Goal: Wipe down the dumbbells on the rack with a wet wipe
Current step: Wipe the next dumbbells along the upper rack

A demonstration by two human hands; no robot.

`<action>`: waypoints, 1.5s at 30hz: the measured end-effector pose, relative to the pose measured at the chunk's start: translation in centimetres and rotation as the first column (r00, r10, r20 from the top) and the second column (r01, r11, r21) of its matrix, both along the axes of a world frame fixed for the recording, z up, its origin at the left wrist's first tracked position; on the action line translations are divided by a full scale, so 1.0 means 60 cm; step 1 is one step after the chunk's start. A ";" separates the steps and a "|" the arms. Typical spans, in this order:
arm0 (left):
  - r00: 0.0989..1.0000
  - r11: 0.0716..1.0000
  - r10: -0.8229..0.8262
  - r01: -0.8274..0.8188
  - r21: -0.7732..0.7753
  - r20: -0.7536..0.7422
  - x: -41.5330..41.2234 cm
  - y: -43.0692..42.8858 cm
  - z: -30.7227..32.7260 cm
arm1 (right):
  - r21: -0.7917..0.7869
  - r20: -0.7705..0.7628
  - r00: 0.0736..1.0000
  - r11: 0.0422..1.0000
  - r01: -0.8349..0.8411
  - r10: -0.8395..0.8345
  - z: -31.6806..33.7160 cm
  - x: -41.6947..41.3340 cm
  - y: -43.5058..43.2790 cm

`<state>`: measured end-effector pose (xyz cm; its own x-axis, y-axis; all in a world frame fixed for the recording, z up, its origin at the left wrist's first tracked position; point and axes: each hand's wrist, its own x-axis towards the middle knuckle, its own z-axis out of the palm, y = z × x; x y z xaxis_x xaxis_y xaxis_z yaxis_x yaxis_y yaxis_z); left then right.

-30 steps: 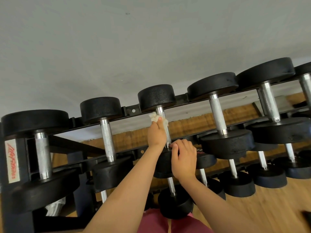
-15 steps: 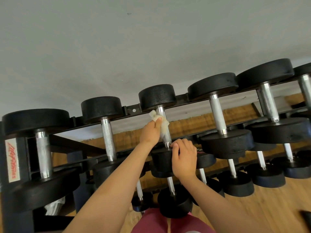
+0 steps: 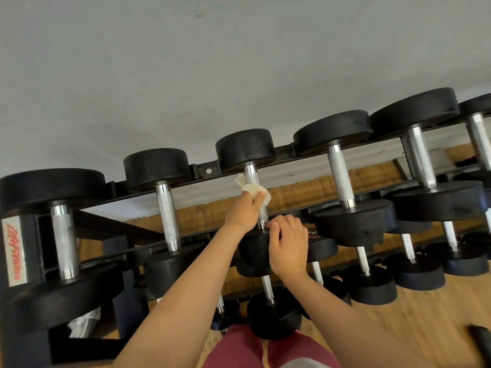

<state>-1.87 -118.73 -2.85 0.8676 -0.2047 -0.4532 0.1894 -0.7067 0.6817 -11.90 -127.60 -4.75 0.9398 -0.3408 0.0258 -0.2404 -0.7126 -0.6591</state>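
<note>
Left hand [image 3: 245,209]: grip closed round crumpled white wet wipe [image 3: 251,189], pressing it against knurled chrome handle [image 3: 251,176] of third dumbbell [image 3: 244,148] from left, top tier of black rack [image 3: 199,173]. Wipe sat about mid-handle, one corner poking up toward far head. Right hand [image 3: 289,247]: grip curled over same dumbbell's near head [image 3: 253,252], thumb tip just beside handle base. Neighbouring dumbbells [image 3: 156,164] lay either side, no hand on them. Smaller dumbbells [image 3: 372,284] sat on lower tier above wooden floor [image 3: 398,330].

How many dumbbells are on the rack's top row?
6. Left to right: first dumbbell, second dumbbell, third dumbbell where the left hand holds the wet wipe, fourth dumbbell, fifth dumbbell, sixth dumbbell cut off at the right edge. More may lie beyond the frame.
</note>
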 end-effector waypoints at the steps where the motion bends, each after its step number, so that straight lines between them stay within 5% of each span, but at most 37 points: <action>1: 1.000 1.000 0.008 -0.008 -0.018 -0.016 -0.001 0.001 0.001 | 0.000 0.002 1.000 1.000 0.000 0.000 -0.001 0.000 -0.001; 11: 0.990 0.995 -0.008 -0.006 0.102 0.141 -0.022 0.027 -0.005 | -0.006 0.013 1.000 1.000 0.021 -0.021 -0.005 0.000 0.000; 19: 0.995 0.992 -0.018 0.006 -0.123 -0.099 -0.019 0.013 -0.009 | -0.005 0.023 1.000 1.000 0.018 -0.018 -0.007 0.000 0.000; 28: 0.992 0.998 -0.027 0.021 0.053 0.123 -0.035 0.048 -0.029 | -0.018 0.025 1.000 1.000 0.013 -0.013 -0.008 0.000 -0.001; 37: 0.952 0.945 -0.275 0.294 0.144 -0.135 -0.015 0.035 -0.002 | -0.027 0.031 1.000 1.000 0.006 -0.005 -0.009 -0.001 -0.001; 45: 1.000 1.000 0.013 -0.013 -0.021 -0.016 -0.040 0.055 -0.014 | -0.012 0.028 1.000 1.000 0.001 0.000 -0.008 -0.001 -0.001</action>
<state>-4.29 -115.41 -3.66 0.8632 -0.2027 -0.4624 0.2093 -0.6898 0.6931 -11.96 -127.68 -5.23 0.9385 -0.3409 0.0558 -0.2225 -0.7201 -0.6572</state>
